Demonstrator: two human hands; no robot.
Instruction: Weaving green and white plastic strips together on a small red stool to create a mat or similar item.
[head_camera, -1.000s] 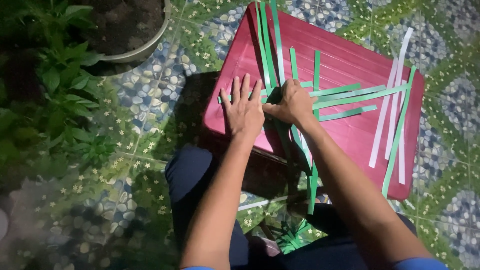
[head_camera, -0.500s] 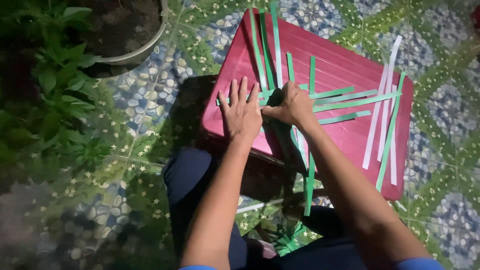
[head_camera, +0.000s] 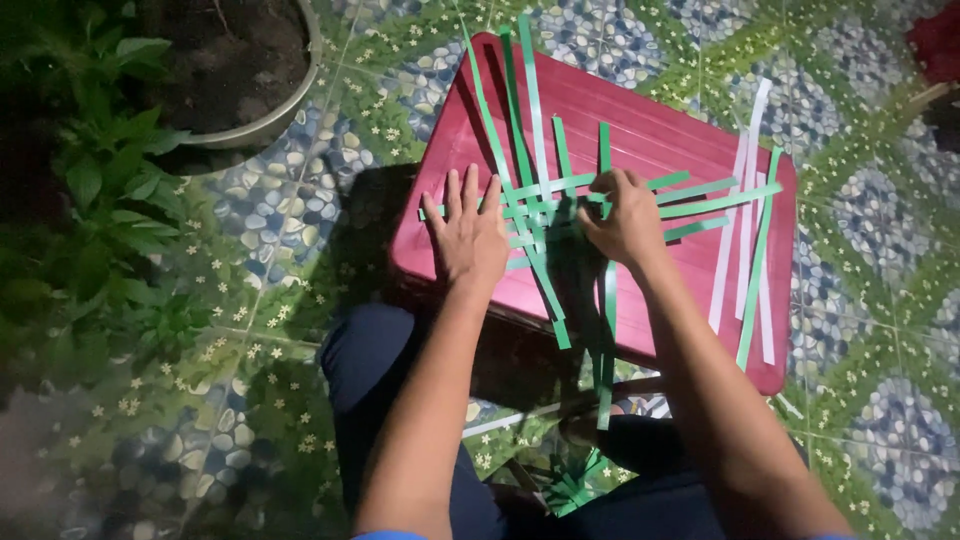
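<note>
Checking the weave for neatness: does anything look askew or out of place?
Yes. Several green strips cross at uneven angles under the left hand and right hand, and long ends hang over the red stool's near edge. Loose strips lie apart at its right.

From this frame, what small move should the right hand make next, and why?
Probably slide the upright green strip snug against its neighbours: the right hand pinches where it crosses the horizontal strips, while the left hand lies flat, pinning the weave on the red stool.

Green strips (head_camera: 560, 190): thin, flat, smooth, paper- or leaf-like. Red bench (head_camera: 650, 130): moulded plastic, ribbed top, slight sheen. Floor tiles (head_camera: 860, 330): glossy ceramic, pebble print. Pot (head_camera: 290, 100): smooth, glazed-looking rim.
</note>
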